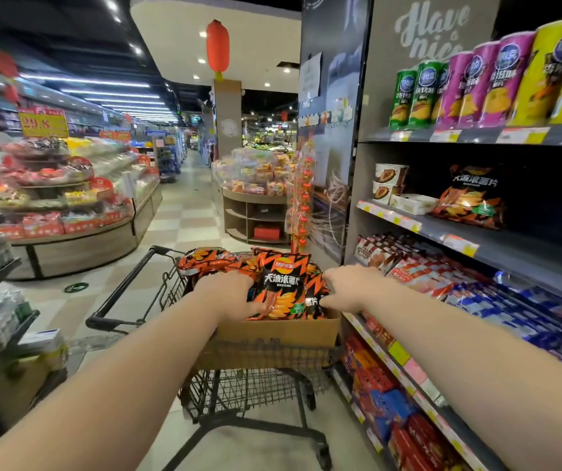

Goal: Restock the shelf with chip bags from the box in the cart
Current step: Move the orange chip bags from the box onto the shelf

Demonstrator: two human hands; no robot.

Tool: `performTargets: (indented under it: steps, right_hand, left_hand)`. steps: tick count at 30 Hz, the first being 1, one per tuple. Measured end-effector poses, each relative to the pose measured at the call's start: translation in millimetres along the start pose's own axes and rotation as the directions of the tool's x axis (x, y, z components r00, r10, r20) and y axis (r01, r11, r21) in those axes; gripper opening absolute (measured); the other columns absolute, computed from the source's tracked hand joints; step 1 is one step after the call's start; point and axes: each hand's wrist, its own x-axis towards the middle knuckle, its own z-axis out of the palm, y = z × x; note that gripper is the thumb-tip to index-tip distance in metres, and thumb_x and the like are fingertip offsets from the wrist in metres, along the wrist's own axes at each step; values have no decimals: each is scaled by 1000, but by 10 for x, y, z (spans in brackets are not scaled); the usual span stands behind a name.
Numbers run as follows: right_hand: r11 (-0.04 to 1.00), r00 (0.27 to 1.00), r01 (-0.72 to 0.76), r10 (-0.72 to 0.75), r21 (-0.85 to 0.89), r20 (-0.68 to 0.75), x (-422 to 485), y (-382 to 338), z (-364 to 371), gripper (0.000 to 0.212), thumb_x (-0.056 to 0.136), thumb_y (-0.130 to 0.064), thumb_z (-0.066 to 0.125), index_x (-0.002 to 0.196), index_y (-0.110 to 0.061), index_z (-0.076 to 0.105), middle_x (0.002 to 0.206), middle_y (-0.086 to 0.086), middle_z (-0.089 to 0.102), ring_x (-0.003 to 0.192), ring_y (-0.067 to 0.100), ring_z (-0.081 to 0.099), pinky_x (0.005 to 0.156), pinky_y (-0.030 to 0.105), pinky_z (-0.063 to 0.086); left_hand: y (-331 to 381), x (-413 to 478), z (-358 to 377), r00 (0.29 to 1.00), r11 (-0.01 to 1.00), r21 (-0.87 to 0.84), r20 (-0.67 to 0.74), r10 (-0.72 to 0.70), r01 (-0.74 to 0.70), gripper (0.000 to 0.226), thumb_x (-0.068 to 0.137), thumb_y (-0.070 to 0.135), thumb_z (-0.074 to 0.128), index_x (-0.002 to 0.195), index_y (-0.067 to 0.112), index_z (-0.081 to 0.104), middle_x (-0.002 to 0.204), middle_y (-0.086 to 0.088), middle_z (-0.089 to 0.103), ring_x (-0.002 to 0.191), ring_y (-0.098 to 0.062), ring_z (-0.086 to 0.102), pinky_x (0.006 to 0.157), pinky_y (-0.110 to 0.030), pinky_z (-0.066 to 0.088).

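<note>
Left hand point(230, 294) and right hand point(347, 288) clamp an upright orange-and-black crinkly chip bag point(281, 283) between them, long axis vertical, logo facing the camera. Beneath the hands sits the brown cardboard box point(272, 341), inside the black wire cart point(238, 392). Right of the hands, the dark metal shelf point(510, 246) carries one matching bag.

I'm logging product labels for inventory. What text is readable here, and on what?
"Lay's" and "大波浪薯片": upright chip bag in the box.
"大波浪薯片": chip bag on the shelf.
"Have", "nice": grey wall panel.
"29.8": yellow price sign.
Shelf price tags: too small.
</note>
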Motion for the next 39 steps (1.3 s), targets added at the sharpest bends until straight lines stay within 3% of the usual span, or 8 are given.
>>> performTargets:
  steps: [6,10,26,33,39]
  right_hand:
    - [999,999,41,-40,26,-3,530,163,168,62,88,-55,45,140,-22,34,138,1,49,123,24,49,89,39,45]
    - [999,999,35,-35,24,14,896,268,289,64,88,-54,45,142,-22,32,143,2,44,128,24,45,95,42,46]
    - [975,986,-100,71,197,149,2814,378,850,64,86,-53,49,141,-24,34,142,3,45,126,24,46,96,39,44]
    - [882,972,-172,79,439,221,3421,624,1272,86,80,-54,61,147,-18,22,150,4,35,132,24,40,100,34,40]
    - [771,959,-208,38,602,282,3891,871,1704,93,70,-56,71,142,-16,29,144,5,43,128,25,44,101,33,38]
  left_hand:
    - [-78,472,163,1000,1000,-20,5,-16,16,70,85,67,41,136,20,44,134,-6,50,115,-26,53,88,-41,49]
    - [-199,923,357,999,1000,-30,37,1,0,71,86,65,43,139,19,41,138,-9,46,118,-28,52,92,-44,48]
    - [-773,2839,1076,992,988,-142,98,74,-60,69,87,63,45,140,20,39,137,-10,45,122,-31,48,91,-44,47]
    - [-766,3392,1353,997,977,-211,78,30,-13,68,86,63,45,139,21,38,138,-7,44,120,-29,50,86,-41,48]
    - [-775,3686,1476,990,959,-243,48,-135,143,64,88,60,45,142,26,36,149,-2,35,126,-28,45,92,-44,47]
